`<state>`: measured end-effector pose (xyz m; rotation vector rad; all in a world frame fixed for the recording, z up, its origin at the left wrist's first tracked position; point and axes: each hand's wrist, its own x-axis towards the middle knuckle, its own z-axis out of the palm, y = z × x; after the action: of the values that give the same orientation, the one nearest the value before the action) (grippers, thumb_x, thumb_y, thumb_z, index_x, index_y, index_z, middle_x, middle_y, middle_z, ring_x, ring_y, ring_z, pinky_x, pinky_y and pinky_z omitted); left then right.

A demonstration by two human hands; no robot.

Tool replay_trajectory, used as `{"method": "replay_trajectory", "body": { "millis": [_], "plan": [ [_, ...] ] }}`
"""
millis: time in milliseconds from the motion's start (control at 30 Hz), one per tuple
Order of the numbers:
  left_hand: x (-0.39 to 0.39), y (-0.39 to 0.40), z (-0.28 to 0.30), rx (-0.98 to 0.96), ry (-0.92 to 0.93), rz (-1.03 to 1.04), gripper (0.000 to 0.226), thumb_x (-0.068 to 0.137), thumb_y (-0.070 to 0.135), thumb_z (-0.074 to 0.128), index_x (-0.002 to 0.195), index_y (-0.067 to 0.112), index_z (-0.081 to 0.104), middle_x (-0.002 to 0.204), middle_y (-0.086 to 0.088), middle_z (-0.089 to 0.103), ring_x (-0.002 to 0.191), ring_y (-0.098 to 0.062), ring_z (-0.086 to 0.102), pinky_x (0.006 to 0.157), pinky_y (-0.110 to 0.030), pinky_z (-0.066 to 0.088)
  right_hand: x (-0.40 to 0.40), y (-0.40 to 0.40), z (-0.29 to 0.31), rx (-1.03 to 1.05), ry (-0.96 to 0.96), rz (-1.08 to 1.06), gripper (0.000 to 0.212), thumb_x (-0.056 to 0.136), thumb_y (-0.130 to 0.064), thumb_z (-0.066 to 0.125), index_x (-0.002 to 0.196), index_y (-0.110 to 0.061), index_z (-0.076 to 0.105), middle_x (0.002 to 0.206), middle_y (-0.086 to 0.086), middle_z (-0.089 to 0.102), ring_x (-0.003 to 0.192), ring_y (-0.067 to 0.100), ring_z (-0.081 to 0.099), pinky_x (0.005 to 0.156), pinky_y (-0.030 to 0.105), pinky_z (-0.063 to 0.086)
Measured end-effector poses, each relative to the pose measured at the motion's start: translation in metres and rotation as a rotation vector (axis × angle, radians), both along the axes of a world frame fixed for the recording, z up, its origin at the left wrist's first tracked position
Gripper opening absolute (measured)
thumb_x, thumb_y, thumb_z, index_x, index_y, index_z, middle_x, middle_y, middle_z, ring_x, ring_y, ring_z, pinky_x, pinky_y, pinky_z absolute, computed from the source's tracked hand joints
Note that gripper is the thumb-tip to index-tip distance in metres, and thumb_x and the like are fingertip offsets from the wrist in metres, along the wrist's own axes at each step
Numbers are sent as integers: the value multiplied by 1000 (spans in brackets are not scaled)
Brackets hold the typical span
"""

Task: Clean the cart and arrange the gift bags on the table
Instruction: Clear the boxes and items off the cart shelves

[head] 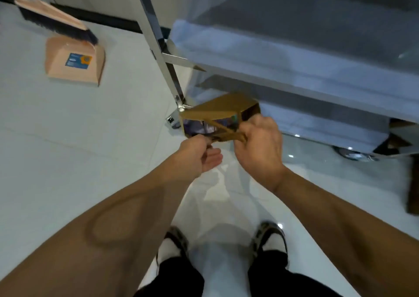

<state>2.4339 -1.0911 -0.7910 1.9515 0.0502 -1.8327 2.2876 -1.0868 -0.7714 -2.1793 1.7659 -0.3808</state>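
Both bare forearms reach forward and down, hands close together. The left hand (196,156) pinches a bag handle (223,135) with palm turned inward. The right hand (258,142), knuckles up, curls its fingers round the same handle.

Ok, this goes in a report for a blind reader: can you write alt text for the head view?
Seen from above, a person's left hand and right hand hold a brown paper gift bag by its handles beside a metal cart draped in clear plastic. A brush and dustpan lie on the white tiled floor to the left.
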Motion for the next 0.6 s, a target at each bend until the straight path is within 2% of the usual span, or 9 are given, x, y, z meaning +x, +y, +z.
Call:
{"method": "replay_trajectory", "body": {
  "millis": [67,100,167,233,333,433,533,600],
  "plan": [
    [0,30,32,118,-80,-166,35,97,28,63,120,3,59,102,-18,65,86,-34,66,68,-41,58,4,8,34,35,-118,-79,10,76,-3,66,71,-10,69,89,3,48,86,24,41,73,26,27],
    [1,41,48,140,-157,-241,39,94,30,66,123,3,58,109,-18,63,90,-35,63,69,-42,57,6,10,50,76,-195,-126,16,78,-2,66,65,-12,65,87,0,47,84,19,41,73,25,29],
    [4,61,83,94,-339,-444,44,91,28,68,127,6,56,119,-14,60,101,-32,59,80,-44,57,7,19,83,220,-350,-218,41,87,-4,67,54,-18,47,67,-6,46,66,5,47,67,21,36],
    [1,78,120,34,-410,-623,38,90,22,65,124,7,56,114,-12,62,100,-29,61,90,-44,58,3,37,121,345,-460,-279,51,91,-8,68,52,-23,39,53,-8,41,56,4,54,63,21,44],
    [-12,94,179,5,-415,-797,22,93,12,61,113,5,61,103,-15,66,91,-29,65,85,-41,61,-11,70,188,416,-461,-303,48,93,-17,70,54,-23,43,52,-7,43,53,9,49,57,25,42],
    [-34,98,253,-91,-492,-1059,10,93,13,60,100,6,60,88,-10,60,92,-30,65,88,-41,60,-33,98,266,470,-415,-354,39,93,-17,69,58,-14,50,56,-2,46,55,10,45,55,26,42],
    [-59,95,335,-262,-509,-1232,6,90,9,58,84,8,58,84,-12,61,93,-33,66,85,-41,60,-55,124,352,438,-334,-436,37,82,0,64,55,-14,44,53,1,41,53,15,41,53,29,38],
    [-82,88,391,-362,-482,-1326,8,84,9,60,81,7,67,85,-13,70,82,-31,68,73,-37,60,-70,141,411,376,-328,-525,33,72,7,56,54,-15,38,52,3,38,51,17,40,48,29,34]
  ]
}}
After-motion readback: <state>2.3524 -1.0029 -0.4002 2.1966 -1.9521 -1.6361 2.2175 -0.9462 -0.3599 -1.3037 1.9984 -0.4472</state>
